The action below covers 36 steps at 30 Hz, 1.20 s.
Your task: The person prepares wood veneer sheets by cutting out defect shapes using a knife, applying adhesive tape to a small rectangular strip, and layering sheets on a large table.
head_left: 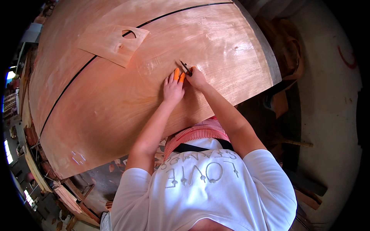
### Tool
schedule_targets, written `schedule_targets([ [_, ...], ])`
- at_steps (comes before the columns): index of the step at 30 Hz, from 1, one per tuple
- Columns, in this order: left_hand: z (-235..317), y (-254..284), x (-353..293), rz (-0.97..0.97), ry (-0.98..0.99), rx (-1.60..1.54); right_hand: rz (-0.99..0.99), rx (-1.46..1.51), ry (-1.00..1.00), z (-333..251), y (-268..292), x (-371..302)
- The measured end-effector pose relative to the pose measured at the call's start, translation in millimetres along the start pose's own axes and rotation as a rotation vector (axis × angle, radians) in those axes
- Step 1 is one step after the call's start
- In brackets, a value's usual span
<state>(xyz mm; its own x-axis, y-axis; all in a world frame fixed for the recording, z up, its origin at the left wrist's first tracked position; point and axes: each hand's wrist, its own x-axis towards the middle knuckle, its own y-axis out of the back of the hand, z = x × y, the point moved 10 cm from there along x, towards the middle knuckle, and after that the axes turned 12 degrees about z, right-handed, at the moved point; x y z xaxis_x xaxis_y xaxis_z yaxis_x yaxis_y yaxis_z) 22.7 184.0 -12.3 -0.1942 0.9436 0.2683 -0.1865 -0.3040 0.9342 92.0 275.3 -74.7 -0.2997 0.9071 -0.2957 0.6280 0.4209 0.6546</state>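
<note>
A large sheet of wood veneer point(127, 92) lies in front of me. My left hand point(174, 89) presses on it with fingers stretched out, and orange covers sit on two of its fingertips. Close against its right side, my right hand point(197, 79) is closed around a slender dark pointed tool point(185, 67), whose tip points up and left at the sheet. Whether it is a blade cannot be made out. Just beyond the tip a small pale patch point(187, 66) shows on the wood, partly covered by the tool.
Farther left, a loose piece of veneer point(111, 44) with a rounded hole rests on the sheet, across a long black band point(77, 73). Wood strips point(71, 198) lie at lower left. Past the sheet's right edge stand curled brown sheets point(287, 50) and a pale wall point(327, 104).
</note>
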Motion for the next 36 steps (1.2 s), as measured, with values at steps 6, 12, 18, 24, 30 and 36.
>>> schedule_targets([
  [6, -12, 9, 2, 0.044, 0.14, -0.021, -0.01, -0.04, 0.014, 1, 0, 1],
  [12, -4, -4, 3, -0.103, -0.032, 0.038, 0.02, -0.036, 0.012, -2, 2, 0],
  [18, -5, -10, 2, -0.184, -0.04, 0.157, -0.023, -0.091, 0.074, -12, 2, -3],
  [24, 0, -12, 12, -0.373, -0.017, 0.177, -0.219, -0.327, 0.341, -20, 14, 24],
  [30, -13, -3, 11, -0.221, 0.036, 0.02, -0.365, 0.295, 0.082, 7, 51, 12],
  [36, -80, 21, -6, -0.029, 0.179, 0.071, -0.341, 0.571, -0.152, 59, 61, -34],
])
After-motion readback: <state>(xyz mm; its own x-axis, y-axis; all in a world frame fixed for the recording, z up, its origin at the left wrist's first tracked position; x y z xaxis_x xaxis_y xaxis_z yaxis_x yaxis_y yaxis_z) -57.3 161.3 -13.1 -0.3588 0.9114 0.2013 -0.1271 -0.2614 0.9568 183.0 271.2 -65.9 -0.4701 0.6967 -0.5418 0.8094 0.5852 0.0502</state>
